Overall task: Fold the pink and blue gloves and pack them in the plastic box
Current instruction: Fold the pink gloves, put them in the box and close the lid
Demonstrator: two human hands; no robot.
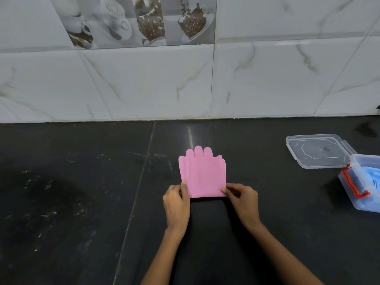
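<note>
A dark stone counter (pixel 82 192) is seen across the lower half, speckled with pale marks and crossed by thin seams. Behind it, a wall (pixel 144 83) is faced with large white marble-look tiles veined in grey. Higher up, a picture tile (pixel 133 19) printed with cups and coffee beans is set.

We count two hands: left hand (pixel 177 204), right hand (pixel 243 201); one pink glove stack (pixel 202 173); one clear plastic box (pixel 365 184); one open lid (pixel 317 151); one blue glove bundle (pixel 373 178).
</note>
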